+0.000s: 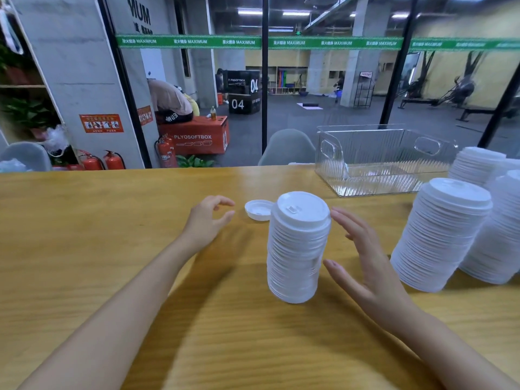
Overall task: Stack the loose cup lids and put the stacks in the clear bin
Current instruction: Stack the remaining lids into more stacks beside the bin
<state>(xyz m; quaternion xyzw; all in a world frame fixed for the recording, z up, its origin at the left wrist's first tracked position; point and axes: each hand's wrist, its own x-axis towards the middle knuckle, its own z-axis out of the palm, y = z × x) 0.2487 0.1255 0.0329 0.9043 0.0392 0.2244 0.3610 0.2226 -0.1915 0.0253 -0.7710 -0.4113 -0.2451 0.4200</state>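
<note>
Left hand (209, 220): low over the table (84, 220), fingers loosely curled, thumb and forefinger apart, holding nothing. It faces the single loose lid (257, 210), which lies apparently inverted just beside it at 3 o'clock. This is judged a reach to collect that lid.

Centre stack (298, 246): upright on the table and slightly uneven at mid-height. The loose lid sits at its 10 o'clock. This is judged the stack in progress, one lid short.

Right hand (363, 260): fingers straight and spread, palm turned to the stack's 3 o'clock side, gripping nothing. Contact cannot be confirmed. It is judged a guard against toppling.

Finished stacks (441, 235): several stand crowded together at 3 o'clock, the nearest leaning, which narrows the room on that side.

Clear bin (332, 153): at 1 o'clock by the table's far edge, with no stack inside. Bare tabletop lies between the centre stack and the bin, and the bin's top is open for lowering a stack in.
</note>
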